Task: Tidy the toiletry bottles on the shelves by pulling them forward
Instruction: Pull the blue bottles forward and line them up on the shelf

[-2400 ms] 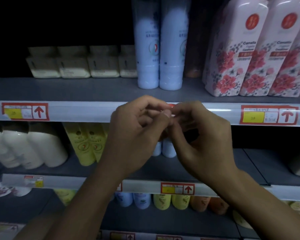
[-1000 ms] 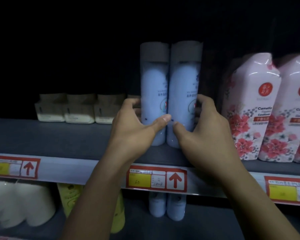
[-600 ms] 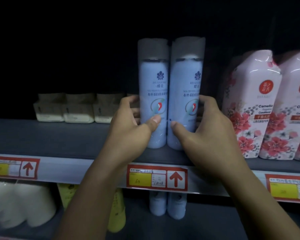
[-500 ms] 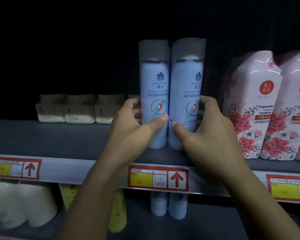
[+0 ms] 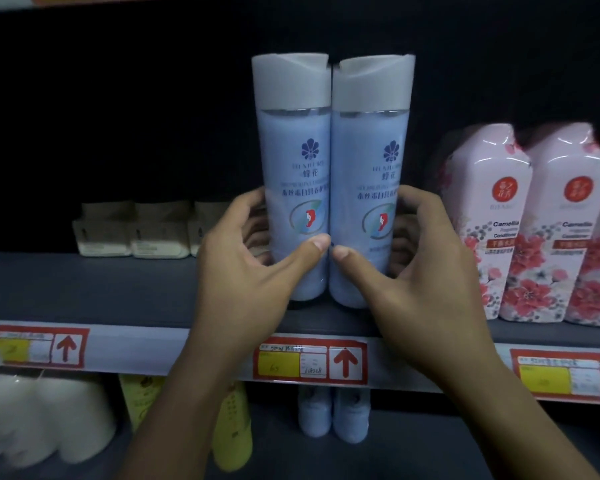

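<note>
Two blue bottles being drawn toward the shelf edge

In the centre of the frame, the left hand (image 5: 246, 271) is gripping the left blue bottle (image 5: 293, 188) while the right hand (image 5: 420, 271) is gripping the right blue bottle (image 5: 369, 195). On each hand the fingers are curling round the outer side and back of its bottle and the thumb is pressing across the front; the two thumb tips are almost meeting at the seam between the bottles. Both bottles are standing upright, touching side by side, on the grey shelf (image 5: 101, 292), a little back from its front lip and just above the price label (image 5: 310, 360).

The step in hand looks like the forward pull of this pair. Judging by the strip of bare shelf showing in front of their bases, the pull is not yet finished. The next move is calling for an even, level slide with both hands together, so the tall bottles are not tipping, stopping flush with the lip.

At the right of the frame, the pink floral bottles (image 5: 520, 223) are sitting slightly further forward, giving a line to match. At the left of the frame, small beige boxes (image 5: 132, 228) are sitting well back and may need the same treatment
</note>
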Demonstrator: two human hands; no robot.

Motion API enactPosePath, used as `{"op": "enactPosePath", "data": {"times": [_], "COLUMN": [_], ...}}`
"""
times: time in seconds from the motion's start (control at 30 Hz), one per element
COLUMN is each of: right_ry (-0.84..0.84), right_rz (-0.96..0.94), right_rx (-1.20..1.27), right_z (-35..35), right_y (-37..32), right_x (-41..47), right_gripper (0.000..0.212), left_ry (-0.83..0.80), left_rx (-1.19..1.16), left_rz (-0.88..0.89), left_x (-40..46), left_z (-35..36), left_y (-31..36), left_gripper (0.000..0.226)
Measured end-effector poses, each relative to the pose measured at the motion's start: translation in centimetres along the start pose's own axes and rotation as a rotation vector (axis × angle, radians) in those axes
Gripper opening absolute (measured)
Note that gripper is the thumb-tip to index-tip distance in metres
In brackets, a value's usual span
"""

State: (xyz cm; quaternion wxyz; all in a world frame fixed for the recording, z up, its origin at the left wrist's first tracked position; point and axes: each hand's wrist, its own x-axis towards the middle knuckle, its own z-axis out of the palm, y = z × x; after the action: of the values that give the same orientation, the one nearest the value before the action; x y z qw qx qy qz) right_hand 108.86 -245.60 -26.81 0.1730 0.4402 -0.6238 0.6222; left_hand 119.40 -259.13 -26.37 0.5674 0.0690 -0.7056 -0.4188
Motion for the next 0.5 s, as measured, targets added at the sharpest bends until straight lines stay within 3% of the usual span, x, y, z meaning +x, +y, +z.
{"op": "enactPosePath", "data": {"times": [0.27,0.5], "right_ry": [0.025,-0.042], "right_rz": [-0.103,-0.096], "right_rx": [0.116,0.109], "right_z": [-1.6,-3.8], "right_y": [-3.0,-4.3], "right_x": [-2.0,-4.8], "right_gripper": [0.064,0.07], "left_ry": [0.015,-0.094], "left_rx": [-0.005,-0.038], "left_rz": [0.058,0.001], "left_x": [-3.0,-6.2], "left_z": [-1.7,-3.7], "left_y": [4.1,5.3], "left_gripper": [0.057,0.06]}}
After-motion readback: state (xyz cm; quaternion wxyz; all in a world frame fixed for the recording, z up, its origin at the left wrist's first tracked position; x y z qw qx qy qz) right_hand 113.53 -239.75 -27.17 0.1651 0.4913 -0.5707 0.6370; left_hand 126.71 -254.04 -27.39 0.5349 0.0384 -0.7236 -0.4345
